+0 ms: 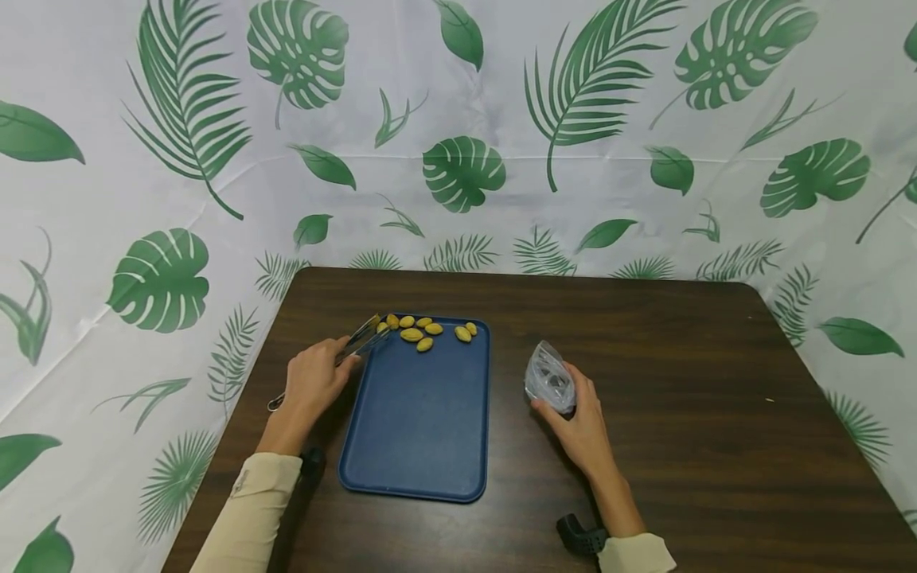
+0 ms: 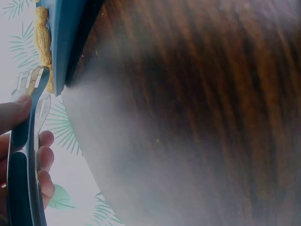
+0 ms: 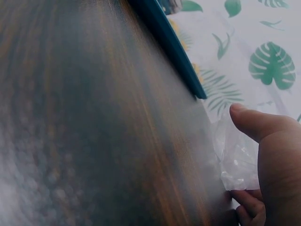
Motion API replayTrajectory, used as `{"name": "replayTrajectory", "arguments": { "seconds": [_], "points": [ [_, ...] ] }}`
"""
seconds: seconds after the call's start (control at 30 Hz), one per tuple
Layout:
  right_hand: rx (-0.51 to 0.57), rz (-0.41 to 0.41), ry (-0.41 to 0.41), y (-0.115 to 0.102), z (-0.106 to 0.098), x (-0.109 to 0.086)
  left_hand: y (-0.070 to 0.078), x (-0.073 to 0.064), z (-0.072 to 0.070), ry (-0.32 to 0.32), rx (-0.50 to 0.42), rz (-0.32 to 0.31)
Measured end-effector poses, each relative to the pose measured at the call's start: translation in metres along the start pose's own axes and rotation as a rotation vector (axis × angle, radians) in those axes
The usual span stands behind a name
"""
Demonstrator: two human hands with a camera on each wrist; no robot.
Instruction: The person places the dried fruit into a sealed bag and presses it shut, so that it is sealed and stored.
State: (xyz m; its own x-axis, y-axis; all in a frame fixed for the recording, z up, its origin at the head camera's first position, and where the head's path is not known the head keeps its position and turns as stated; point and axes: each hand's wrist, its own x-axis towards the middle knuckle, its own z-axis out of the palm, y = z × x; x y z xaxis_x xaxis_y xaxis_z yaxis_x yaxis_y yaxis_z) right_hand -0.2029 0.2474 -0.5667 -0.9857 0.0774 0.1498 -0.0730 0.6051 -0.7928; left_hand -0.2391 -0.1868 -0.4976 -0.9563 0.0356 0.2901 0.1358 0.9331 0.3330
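A dark blue tray (image 1: 423,422) lies on the table, with several yellow-brown nut-like pieces (image 1: 411,335) along its far edge. At the tray's far left corner, my left hand (image 1: 315,378) grips metal tongs (image 2: 21,183) around their arms. The tong tips reach over the tray rim, a piece (image 1: 383,327) lying between them in the head view. To the right of the tray, my right hand (image 1: 579,422) holds a crumpled clear plastic bag (image 1: 550,380), thumb on the near side and fingers around the right. The bag's mouth faces up.
The dark wooden table (image 1: 680,414) runs on to the right of the bag, with a tiny pale speck (image 1: 770,399) on it. A white leaf-print cloth (image 1: 458,79) hangs behind the table and along its sides.
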Motion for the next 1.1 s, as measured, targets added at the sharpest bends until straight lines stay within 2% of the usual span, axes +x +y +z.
{"name": "replayTrajectory", "arguments": {
  "seconds": [0.4, 0.7, 1.1],
  "points": [
    [0.012, -0.009, 0.007, -0.0004, 0.0000, -0.0014, 0.0007, 0.0024, 0.0014, -0.002, 0.025, 0.020],
    [0.012, -0.002, 0.007, -0.0023, -0.0011, -0.0004, 0.0030, 0.0004, 0.0025, 0.009, 0.054, 0.004],
    [0.011, -0.002, -0.001, -0.0030, -0.0026, -0.0008, 0.0081, -0.0064, -0.0036, 0.074, -0.018, 0.002]
  ]
}}
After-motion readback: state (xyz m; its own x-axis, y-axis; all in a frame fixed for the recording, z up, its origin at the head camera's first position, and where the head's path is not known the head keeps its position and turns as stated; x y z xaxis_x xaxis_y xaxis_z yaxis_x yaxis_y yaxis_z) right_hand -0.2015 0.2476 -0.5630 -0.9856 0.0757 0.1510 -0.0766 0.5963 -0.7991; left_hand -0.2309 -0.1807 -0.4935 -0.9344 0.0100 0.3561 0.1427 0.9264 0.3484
